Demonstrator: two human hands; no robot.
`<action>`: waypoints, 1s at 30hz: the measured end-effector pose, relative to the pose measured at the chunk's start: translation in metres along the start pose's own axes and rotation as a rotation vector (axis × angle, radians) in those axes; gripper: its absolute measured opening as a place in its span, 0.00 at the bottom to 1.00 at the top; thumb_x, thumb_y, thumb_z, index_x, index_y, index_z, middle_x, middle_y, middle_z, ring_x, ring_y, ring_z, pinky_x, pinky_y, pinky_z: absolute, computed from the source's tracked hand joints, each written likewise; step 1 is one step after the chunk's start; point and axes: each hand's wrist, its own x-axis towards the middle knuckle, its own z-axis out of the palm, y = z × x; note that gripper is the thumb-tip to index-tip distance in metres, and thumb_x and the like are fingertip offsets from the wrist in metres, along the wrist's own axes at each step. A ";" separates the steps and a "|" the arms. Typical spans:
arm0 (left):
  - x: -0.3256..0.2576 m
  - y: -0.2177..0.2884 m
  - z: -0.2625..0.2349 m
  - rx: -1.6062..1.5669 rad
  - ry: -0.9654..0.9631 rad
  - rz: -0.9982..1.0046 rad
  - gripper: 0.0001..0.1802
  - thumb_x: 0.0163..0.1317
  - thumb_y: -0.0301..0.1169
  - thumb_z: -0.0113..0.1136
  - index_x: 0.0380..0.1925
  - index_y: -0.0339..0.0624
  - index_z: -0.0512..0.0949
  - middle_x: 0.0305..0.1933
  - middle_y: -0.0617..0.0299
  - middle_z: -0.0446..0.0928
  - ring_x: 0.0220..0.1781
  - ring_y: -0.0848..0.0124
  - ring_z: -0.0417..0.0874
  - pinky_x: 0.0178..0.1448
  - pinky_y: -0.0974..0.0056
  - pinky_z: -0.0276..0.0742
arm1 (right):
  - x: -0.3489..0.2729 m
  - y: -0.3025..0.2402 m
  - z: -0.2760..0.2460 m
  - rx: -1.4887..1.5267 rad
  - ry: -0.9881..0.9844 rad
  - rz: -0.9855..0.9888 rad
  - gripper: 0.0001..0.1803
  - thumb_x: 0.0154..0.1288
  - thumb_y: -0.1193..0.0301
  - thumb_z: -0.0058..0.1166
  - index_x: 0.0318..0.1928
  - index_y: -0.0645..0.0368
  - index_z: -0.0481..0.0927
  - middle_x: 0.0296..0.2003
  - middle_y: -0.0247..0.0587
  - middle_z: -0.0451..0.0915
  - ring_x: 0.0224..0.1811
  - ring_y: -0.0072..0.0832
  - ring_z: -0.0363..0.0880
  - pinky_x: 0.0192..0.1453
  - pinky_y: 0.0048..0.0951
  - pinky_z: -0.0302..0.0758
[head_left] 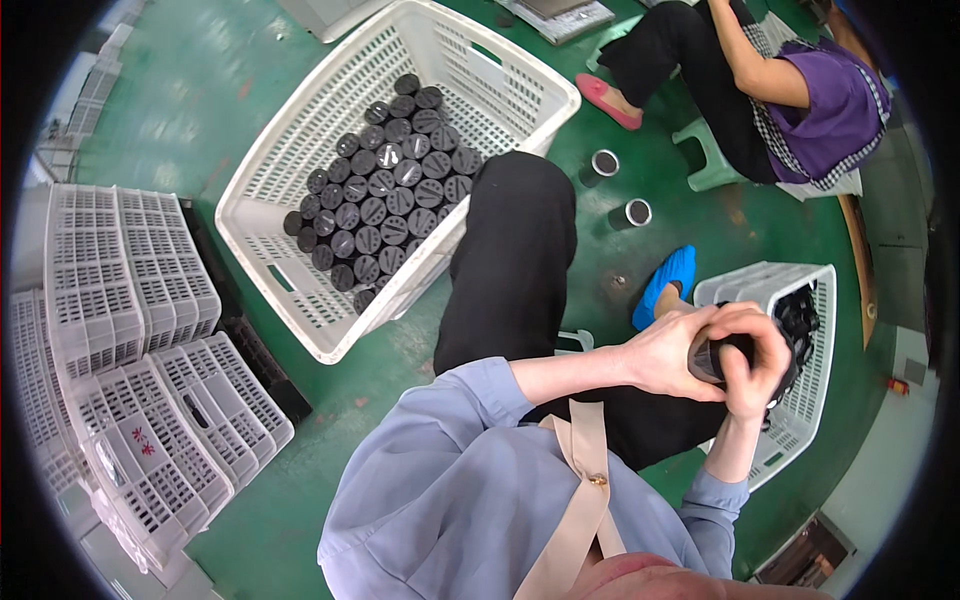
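Both my hands are closed around a black cylindrical container [707, 361] over the right-hand basket. My left hand [668, 352] grips its near-left side. My right hand [757, 358] curls over it from the right, with the thumb across the opening. The fingers hide much of its shape. Under and beyond my right hand stands a white basket [822, 370] holding black parts [797, 312], partly covered by the hands. In the large white basket [345, 345] at the left, many black cylinders [373, 211] with slotted round tops stand packed together.
Two small cylinders, one [604, 164] behind the other [636, 213], stand on the green floor beyond my legs. A co-worker in a purple top [825, 95] sits on a green stool [712, 160] at the upper right. Stacked white crates [130, 290] stand at the far left.
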 end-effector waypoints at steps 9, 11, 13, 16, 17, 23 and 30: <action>0.022 0.111 -0.203 -0.001 0.593 0.281 0.28 0.54 0.30 0.79 0.55 0.36 0.79 0.49 0.60 0.85 0.52 0.69 0.84 0.63 0.60 0.80 | 0.047 0.040 -0.077 -0.135 0.303 0.184 0.09 0.82 0.75 0.54 0.54 0.66 0.83 0.48 0.40 0.86 0.54 0.25 0.83 0.66 0.27 0.75; 0.033 0.107 -0.258 0.188 0.788 0.208 0.27 0.55 0.33 0.80 0.54 0.37 0.81 0.49 0.59 0.86 0.52 0.70 0.85 0.63 0.61 0.80 | 0.047 0.069 -0.088 -0.107 0.273 0.266 0.09 0.82 0.73 0.55 0.52 0.65 0.84 0.48 0.36 0.86 0.53 0.22 0.82 0.64 0.25 0.75; 0.033 0.079 -0.320 0.432 0.880 0.134 0.30 0.55 0.35 0.82 0.55 0.37 0.79 0.49 0.58 0.86 0.51 0.70 0.86 0.62 0.62 0.81 | 0.050 0.089 -0.087 -0.086 0.239 0.338 0.08 0.82 0.73 0.56 0.51 0.64 0.84 0.46 0.34 0.86 0.51 0.21 0.82 0.62 0.24 0.76; 0.038 0.017 -0.386 0.649 0.881 0.112 0.42 0.55 0.41 0.81 0.65 0.36 0.72 0.51 0.55 0.86 0.51 0.65 0.89 0.60 0.59 0.84 | 0.053 0.093 -0.077 -0.103 0.217 0.414 0.07 0.81 0.74 0.57 0.49 0.65 0.84 0.43 0.33 0.86 0.48 0.20 0.83 0.58 0.24 0.77; 0.036 0.001 -0.405 0.732 0.846 0.059 0.42 0.54 0.41 0.80 0.65 0.37 0.72 0.51 0.53 0.87 0.53 0.63 0.89 0.62 0.58 0.84 | 0.055 0.090 -0.073 -0.177 0.186 0.403 0.07 0.81 0.73 0.56 0.49 0.65 0.83 0.43 0.32 0.85 0.48 0.19 0.82 0.57 0.23 0.76; 0.056 -0.075 -0.453 1.201 0.627 -0.235 0.37 0.48 0.41 0.79 0.61 0.45 0.78 0.54 0.47 0.85 0.56 0.47 0.88 0.63 0.50 0.84 | 0.079 0.076 -0.048 -0.562 0.084 0.313 0.04 0.73 0.80 0.59 0.44 0.69 0.82 0.35 0.45 0.83 0.37 0.32 0.84 0.47 0.31 0.80; 0.058 -0.138 -0.487 1.746 0.101 -0.515 0.32 0.56 0.40 0.76 0.64 0.60 0.81 0.62 0.54 0.78 0.67 0.54 0.80 0.67 0.51 0.78 | 0.093 0.073 -0.040 -0.604 -0.029 0.333 0.04 0.68 0.83 0.60 0.42 0.70 0.81 0.34 0.48 0.82 0.36 0.39 0.84 0.45 0.35 0.78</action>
